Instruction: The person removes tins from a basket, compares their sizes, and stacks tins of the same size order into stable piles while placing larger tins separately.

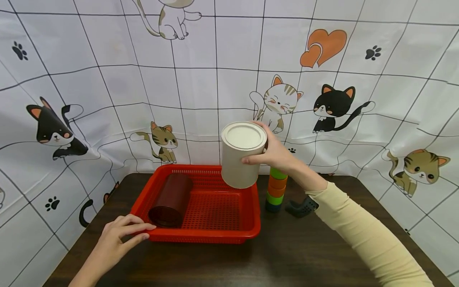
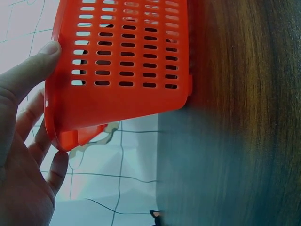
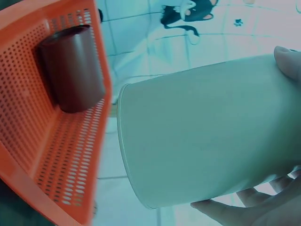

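Canister (image 1: 234, 158) looks pale, smooth and perhaps lidded.

Right grip: the right hand (image 1: 271, 153) is carrying a pale can (image 1: 239, 165), blocking passage directly left of it. Below-left of that grip, the red basket (image 1: 201, 234) is leaving its right half open from above; its raised rim is standing in the way of low sideways entry. Farther left, a brown roll (image 1: 172, 199) is filling the basket's left side. Under the grip, a stack of colored cups (image 1: 277, 188) is obstructing a straight drop; a dark perforated object (image 1: 302, 207) is lying just right of it. Behind, a printed sheet (image 1: 197, 91) is closing off reach. Nearer the wearer, bare table (image 1: 305, 247) is offering room. Left grip: the left hand (image 1: 120, 235) is holding the basket's near-left corner, obstructing access there.
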`<state>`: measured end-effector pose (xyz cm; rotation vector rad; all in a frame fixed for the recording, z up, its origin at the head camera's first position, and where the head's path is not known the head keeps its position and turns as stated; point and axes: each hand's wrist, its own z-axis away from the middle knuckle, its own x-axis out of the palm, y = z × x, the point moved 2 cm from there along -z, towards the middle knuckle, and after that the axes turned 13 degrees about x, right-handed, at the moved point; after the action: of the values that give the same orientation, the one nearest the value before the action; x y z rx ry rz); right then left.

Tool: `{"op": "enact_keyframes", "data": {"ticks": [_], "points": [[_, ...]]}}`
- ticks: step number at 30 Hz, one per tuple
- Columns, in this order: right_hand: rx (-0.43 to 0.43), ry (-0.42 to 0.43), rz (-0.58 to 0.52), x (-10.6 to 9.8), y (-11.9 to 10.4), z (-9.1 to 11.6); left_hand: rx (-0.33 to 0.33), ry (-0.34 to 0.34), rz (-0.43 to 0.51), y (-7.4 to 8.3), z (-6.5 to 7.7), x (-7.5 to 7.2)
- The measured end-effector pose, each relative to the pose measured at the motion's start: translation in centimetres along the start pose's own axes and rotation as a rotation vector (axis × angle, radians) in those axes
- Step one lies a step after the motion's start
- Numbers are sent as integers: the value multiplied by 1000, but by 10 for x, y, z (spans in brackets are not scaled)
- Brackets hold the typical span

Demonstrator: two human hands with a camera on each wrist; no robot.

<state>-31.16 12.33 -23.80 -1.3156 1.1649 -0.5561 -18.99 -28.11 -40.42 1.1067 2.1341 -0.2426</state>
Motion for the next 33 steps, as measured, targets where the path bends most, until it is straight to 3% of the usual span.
{"op": "enact_keyframes", "data": {"ticks": [9,14,22,33], "points": [[-1,103,15,-39,-25,13,14,15,4,-2,0,0],[28,169,56,-57,-28,26,12,18,4,-2,1,0],[61,281,94,-85,-23,60,-12,-19,-23,-1,1,0],[-3,364,-27,-125,5,101,-70,-59,-38,2,1,-2]]}}
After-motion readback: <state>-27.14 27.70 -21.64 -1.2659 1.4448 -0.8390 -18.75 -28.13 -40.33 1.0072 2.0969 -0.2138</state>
